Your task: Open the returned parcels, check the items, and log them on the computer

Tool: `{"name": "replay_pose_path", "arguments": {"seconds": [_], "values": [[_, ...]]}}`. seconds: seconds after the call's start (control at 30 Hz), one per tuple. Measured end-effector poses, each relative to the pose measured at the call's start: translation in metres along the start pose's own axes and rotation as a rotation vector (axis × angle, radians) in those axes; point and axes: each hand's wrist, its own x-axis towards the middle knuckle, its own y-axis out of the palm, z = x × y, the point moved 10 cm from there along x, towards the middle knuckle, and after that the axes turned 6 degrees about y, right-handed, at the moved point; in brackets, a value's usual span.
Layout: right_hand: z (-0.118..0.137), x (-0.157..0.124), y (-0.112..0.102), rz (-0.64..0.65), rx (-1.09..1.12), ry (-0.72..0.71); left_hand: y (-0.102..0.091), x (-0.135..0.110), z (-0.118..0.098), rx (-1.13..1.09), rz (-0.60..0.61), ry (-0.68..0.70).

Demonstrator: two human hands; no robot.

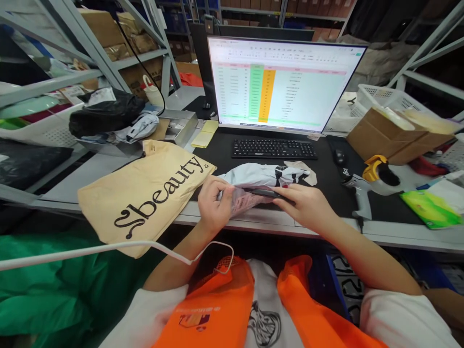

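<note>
A crumpled white plastic mailing bag [250,172] with black print lies on the black desk mat, just beyond my hands. My left hand [214,203] is closed on the near left edge of the bag, thumb pressed against the fingers. Below that edge hangs a see-through, pinkish part [246,203] of the packaging. My right hand [306,204] pinches a slim dark object [264,192], which points left along the bag's near side; its kind is unclear. Left of my left hand, a beige bag [152,193] lettered "Sbeauty" overhangs the desk edge.
A lit monitor [286,87] and black keyboard [273,149] stand behind the bag. To the right are a mouse [339,156], a barcode scanner [359,195], a yellow tape dispenser [379,169] and a cardboard box [384,135]. A white cable [159,245] crosses above my left forearm.
</note>
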Motion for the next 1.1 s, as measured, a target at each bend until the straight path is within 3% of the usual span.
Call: {"name": "replay_pose_path", "arguments": {"seconds": [0.03,0.1,0.17,0.23,0.33,0.4,0.47,0.57,0.67,0.73,0.87,1.1], "values": [[-0.023,0.003,-0.007,-0.037,-0.03,0.055,-0.001,-0.002,0.002,-0.001,-0.008,0.003],[-0.093,0.003,-0.032,-0.156,-0.104,0.266,-0.006,-0.003,0.01,-0.007,-0.041,-0.006],[-0.179,-0.019,-0.066,-0.35,-0.225,0.615,-0.011,-0.001,0.021,0.011,-0.03,-0.028],[-0.24,-0.039,-0.074,-0.369,-0.259,0.786,-0.007,0.007,0.025,0.078,0.097,-0.041],[-0.272,-0.051,-0.049,-0.251,-0.266,0.847,0.014,0.018,0.018,0.278,0.452,-0.017],[-0.258,-0.05,-0.021,-0.144,-0.276,0.83,0.031,0.022,0.008,0.444,0.678,0.035],[-0.217,-0.041,-0.006,-0.202,-0.271,0.733,0.05,0.026,-0.003,0.588,0.857,0.112],[-0.112,-0.022,-0.004,-0.467,-0.082,0.339,0.077,0.031,-0.009,0.65,1.043,0.194],[-0.007,-0.004,0.021,-0.38,0.163,-0.103,0.097,0.032,-0.004,0.545,1.182,0.157],[0.032,0.007,0.038,-0.315,0.17,-0.202,0.103,0.032,0.002,0.537,1.224,0.146],[0.041,0.022,0.053,-0.336,0.135,-0.183,0.109,0.034,0.0,0.522,1.176,0.261],[0.026,0.025,0.053,-0.393,0.226,-0.15,0.103,0.042,-0.02,-0.005,0.966,0.329]]}}
